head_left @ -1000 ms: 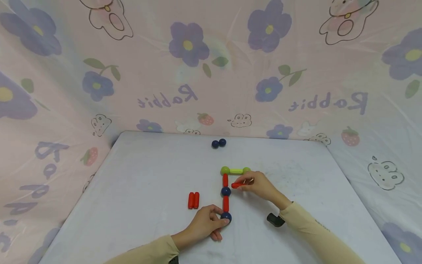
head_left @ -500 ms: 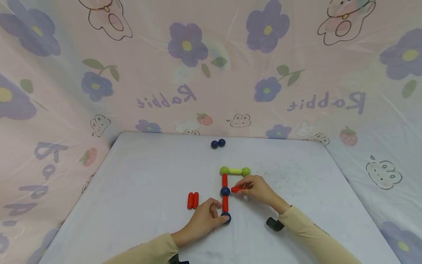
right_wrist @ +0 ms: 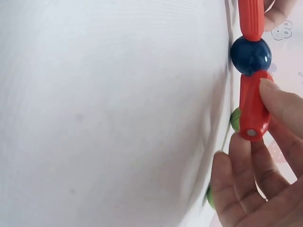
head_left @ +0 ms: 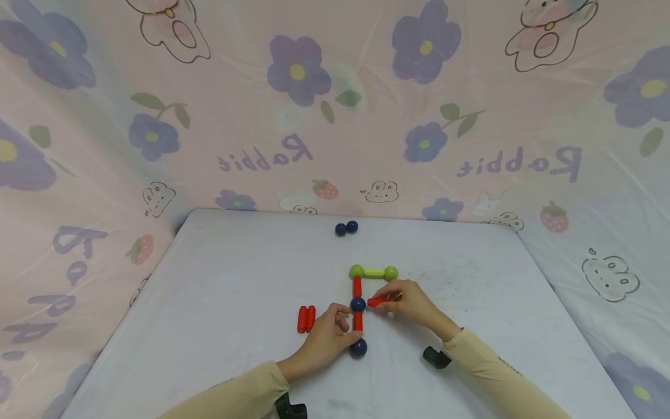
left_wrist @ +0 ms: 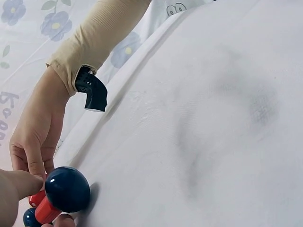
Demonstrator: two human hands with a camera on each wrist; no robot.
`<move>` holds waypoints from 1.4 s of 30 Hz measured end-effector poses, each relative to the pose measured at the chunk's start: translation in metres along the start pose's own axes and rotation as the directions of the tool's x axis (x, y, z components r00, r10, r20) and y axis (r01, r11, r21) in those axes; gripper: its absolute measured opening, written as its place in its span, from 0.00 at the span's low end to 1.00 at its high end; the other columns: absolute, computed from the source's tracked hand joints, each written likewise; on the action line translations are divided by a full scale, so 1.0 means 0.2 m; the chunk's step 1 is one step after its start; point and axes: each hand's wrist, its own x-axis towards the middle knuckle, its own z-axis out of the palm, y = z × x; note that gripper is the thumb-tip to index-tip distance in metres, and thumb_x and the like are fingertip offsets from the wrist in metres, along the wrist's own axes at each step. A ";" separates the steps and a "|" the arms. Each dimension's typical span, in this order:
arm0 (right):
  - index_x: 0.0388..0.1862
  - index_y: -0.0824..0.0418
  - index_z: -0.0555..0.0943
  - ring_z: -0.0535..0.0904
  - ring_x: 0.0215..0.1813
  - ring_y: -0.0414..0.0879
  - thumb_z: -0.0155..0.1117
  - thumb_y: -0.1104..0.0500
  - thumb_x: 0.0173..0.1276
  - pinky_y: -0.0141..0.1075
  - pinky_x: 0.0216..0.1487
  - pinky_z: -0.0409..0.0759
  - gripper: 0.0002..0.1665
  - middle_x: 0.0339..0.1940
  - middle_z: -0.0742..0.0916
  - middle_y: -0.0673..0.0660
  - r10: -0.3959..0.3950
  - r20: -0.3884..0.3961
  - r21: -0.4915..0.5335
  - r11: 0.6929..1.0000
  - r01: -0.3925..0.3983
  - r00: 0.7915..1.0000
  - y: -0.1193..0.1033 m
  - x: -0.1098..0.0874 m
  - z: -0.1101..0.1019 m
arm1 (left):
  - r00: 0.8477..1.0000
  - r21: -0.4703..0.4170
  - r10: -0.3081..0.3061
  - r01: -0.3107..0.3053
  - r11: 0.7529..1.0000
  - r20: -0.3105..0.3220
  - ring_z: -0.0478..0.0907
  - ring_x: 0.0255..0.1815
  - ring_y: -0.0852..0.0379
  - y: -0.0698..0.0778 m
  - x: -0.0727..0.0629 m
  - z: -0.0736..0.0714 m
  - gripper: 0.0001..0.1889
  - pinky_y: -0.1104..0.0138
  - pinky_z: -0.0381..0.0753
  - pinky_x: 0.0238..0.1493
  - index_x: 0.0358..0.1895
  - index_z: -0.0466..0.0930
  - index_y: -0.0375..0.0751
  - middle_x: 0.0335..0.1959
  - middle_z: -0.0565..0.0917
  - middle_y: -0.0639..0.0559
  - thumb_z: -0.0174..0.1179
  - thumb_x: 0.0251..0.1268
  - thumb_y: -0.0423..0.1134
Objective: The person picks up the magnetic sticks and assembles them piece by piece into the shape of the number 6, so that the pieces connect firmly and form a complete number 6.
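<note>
Backdrop [head_left: 361, 116]: mirrored "Rabbit" | sleeve marking [head_left: 509, 365]: unreadable | hands [head_left: 413, 304] holding red rods [head_left: 358, 322]

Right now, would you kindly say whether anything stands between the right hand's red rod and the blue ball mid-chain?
Nothing visible does: the red rod in the right hand points at the blue ball, tip close by; the left hand is on its other side.

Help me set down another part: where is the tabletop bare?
Bare: the tabletop left of the loose red rods, right of the green pieces, and between those and the loose blue balls. Crowded: the centre, where the left hand and right hand flank the red-blue chain.
</note>
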 end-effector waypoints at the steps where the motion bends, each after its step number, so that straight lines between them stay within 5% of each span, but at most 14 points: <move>1: 0.44 0.55 0.88 0.80 0.35 0.40 0.73 0.63 0.59 0.29 0.33 0.81 0.13 0.42 0.90 0.55 0.000 0.001 0.001 1.000 0.000 1.000 0.00 0.00 0.00 | 1.000 0.000 0.003 -0.003 1.000 0.002 0.75 0.30 0.60 0.00 0.00 0.00 0.28 0.73 0.74 0.31 0.58 0.69 0.40 0.36 0.79 0.49 0.70 0.60 0.47; 13: 0.43 0.55 0.88 0.80 0.35 0.38 0.73 0.63 0.59 0.28 0.33 0.80 0.12 0.42 0.90 0.55 -0.012 -0.010 -0.001 1.000 0.012 1.000 0.01 0.00 0.01 | 0.999 -0.005 0.008 -0.008 1.000 0.047 0.74 0.30 0.61 0.01 -0.05 -0.01 0.29 0.74 0.74 0.30 0.56 0.70 0.37 0.35 0.78 0.50 0.72 0.58 0.49; 20: 0.43 0.54 0.88 0.80 0.36 0.39 0.73 0.62 0.59 0.28 0.33 0.80 0.12 0.42 0.90 0.54 0.008 -0.010 -0.001 1.000 -0.008 1.000 0.00 0.01 0.01 | 0.998 0.055 0.019 -0.023 0.998 0.063 0.70 0.23 0.65 0.00 -0.08 -0.02 0.21 0.74 0.69 0.24 0.44 0.79 0.39 0.24 0.77 0.57 0.71 0.58 0.51; 26: 0.42 0.53 0.88 0.79 0.35 0.38 0.74 0.62 0.58 0.28 0.33 0.80 0.12 0.41 0.90 0.53 -0.004 -0.014 -0.011 1.000 0.004 1.000 0.00 0.01 0.01 | 0.993 -0.012 -0.002 0.004 1.000 0.119 0.75 0.15 0.63 0.00 -0.09 -0.01 0.17 0.72 0.74 0.19 0.41 0.82 0.39 0.18 0.80 0.56 0.70 0.60 0.49; 42: 0.41 0.54 0.88 0.79 0.35 0.35 0.76 0.59 0.57 0.27 0.35 0.79 0.11 0.38 0.90 0.53 -0.017 -0.017 -0.019 1.000 0.017 1.000 0.01 0.02 0.03 | 0.990 -0.082 -0.019 0.031 0.996 0.137 0.77 0.15 0.62 0.00 -0.09 -0.01 0.16 0.72 0.79 0.18 0.42 0.81 0.36 0.19 0.83 0.51 0.70 0.60 0.45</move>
